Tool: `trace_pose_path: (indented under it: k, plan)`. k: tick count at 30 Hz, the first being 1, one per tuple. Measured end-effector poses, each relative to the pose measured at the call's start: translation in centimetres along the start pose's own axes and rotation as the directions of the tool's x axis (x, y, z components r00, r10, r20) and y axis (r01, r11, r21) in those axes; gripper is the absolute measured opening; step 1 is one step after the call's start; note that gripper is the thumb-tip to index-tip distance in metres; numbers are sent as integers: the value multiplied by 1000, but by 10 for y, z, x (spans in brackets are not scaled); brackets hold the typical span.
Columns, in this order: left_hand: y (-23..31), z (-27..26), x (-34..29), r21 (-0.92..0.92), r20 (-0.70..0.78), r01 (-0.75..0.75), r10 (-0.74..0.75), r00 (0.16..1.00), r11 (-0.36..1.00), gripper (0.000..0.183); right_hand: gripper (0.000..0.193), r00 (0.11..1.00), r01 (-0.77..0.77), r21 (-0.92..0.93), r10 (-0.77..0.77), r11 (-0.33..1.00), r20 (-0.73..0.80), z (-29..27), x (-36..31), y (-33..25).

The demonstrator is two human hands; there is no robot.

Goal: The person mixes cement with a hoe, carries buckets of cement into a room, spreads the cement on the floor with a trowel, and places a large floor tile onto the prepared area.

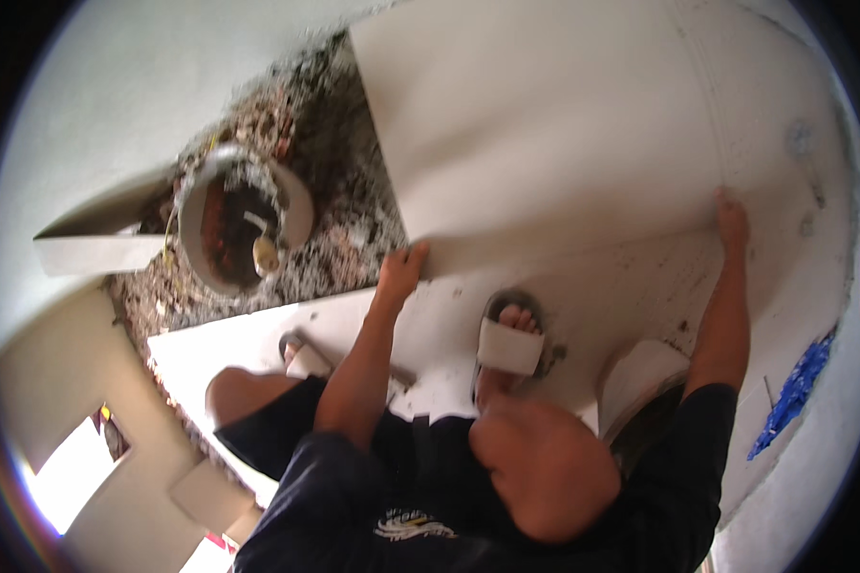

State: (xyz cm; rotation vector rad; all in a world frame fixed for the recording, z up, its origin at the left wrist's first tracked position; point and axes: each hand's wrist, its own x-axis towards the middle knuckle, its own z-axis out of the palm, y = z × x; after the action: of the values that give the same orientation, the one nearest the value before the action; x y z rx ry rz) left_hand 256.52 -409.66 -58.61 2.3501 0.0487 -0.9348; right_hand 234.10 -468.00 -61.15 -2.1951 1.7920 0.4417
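Note:
A large pale floor tile stretches away in front of me, its near edge running between my hands. My left hand is closed on the tile's near left corner, beside the exposed rubble and mortar bed. My right hand grips the same tile by its near right end, the fingers partly hidden and a little blurred. Under my sandalled feet lie other pale tiles with dark specks of dirt. The gap beneath the held tile cannot be made out.
Left of the tile, a round bucket on the rubble holds dark mortar and a pale-handled tool. A cut tile piece lies further left. Another round container stands by my right knee. Crumpled blue plastic rests near the right wall.

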Motion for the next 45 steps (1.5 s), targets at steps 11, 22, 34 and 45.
trace_pose_path:
  k: [11, 22, 34, 45]
  plan:
    - [-5, 5, 2, 0, -50, -4, 4, 999, 1000, 61, 86, 1000, -22, 77, 23, 997, -14, -3, -11, -5]
    - [-7, 10, -1, 21, -116, 72, -69, 991, 997, 57, 86, 995, -65, 176, 76, 982, -60, -4, -16, -13]
    - [-1, 2, -32, -91, -43, 31, -35, 998, 995, 57, 93, 998, 54, 5, -54, 999, -38, -39, -14, 4]
    - [-15, 34, -83, -50, 144, 84, -76, 987, 995, 60, 87, 999, -38, 57, 37, 998, 6, -51, -31, 32]
